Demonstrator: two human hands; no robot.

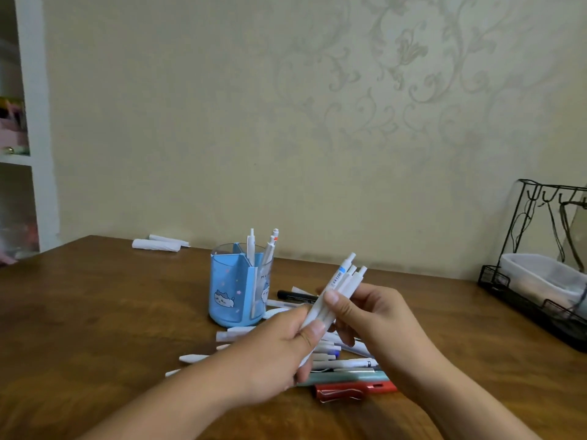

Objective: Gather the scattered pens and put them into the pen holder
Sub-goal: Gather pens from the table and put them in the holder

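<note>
Scattered pens (336, 360) partly hidden beneath two hands

The pile's middle is covered by the left hand (273, 354) and right hand (374, 315); the wire rack (540, 249) is cut off at the right edge, and shelf contents (12, 122) are blurred beyond telling.

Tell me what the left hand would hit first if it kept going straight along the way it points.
The left hand points up and right, and already touches the right hand across the bundle of white pens. So the right hand's fingers come first; depth beyond is unclear.
</note>
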